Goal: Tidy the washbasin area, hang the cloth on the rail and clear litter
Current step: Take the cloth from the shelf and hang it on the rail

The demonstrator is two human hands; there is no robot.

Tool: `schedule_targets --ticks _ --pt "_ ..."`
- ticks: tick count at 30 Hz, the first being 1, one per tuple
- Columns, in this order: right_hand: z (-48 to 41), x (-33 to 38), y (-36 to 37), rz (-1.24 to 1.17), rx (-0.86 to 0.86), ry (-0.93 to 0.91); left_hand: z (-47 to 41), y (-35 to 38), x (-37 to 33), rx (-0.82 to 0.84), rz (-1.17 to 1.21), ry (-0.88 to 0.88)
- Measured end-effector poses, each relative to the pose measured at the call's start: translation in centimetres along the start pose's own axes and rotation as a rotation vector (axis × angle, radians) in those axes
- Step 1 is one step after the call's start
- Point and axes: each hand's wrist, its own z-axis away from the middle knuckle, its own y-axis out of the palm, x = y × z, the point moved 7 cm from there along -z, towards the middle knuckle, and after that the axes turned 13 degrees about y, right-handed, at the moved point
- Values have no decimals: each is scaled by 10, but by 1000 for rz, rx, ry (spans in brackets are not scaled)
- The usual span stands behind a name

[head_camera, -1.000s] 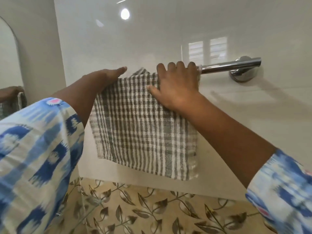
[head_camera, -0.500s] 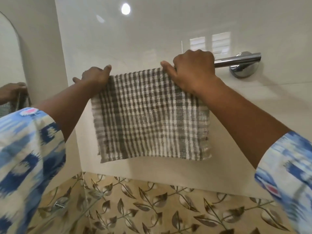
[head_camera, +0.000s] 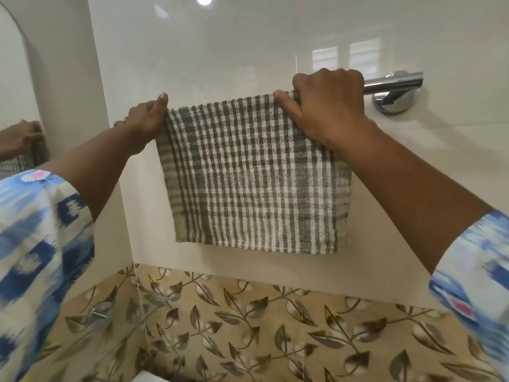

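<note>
A grey-and-white checked cloth (head_camera: 253,175) hangs folded over a chrome rail (head_camera: 394,84) on the white tiled wall. My left hand (head_camera: 147,121) pinches the cloth's top left corner. My right hand (head_camera: 327,106) grips the top right corner, fingers curled over the rail. Most of the rail is hidden under the cloth and my hands; only its right end and round wall mount (head_camera: 396,102) show.
A mirror (head_camera: 16,92) on the left wall reflects a hand and the cloth. Below the white tiles runs a band of leaf-patterned tiles (head_camera: 261,326). A glass corner shelf (head_camera: 115,326) with a metal bracket sits at lower left.
Both hands went from lying flat on the cloth to pinching its top corners. The cloth now hangs spread wider and straighter along the rail.
</note>
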Motion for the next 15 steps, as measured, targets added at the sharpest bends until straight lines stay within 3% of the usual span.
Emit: schedule_targets --ticks 2,5,8,11,15 --pt "1 1 -1 -16 -5 17 6 -1 -8 -64 154 73" --pt "6 3 -3 -35 -29 42 26 -14 -10 -418 350 163" --pt "16 11 -3 -25 -56 56 60 -25 -5 -702 342 187" --pt "40 37 -4 -191 -100 10 93 -16 4 -729 391 178" --pt "100 79 11 -480 -130 -99 151 11 26 -612 401 219"
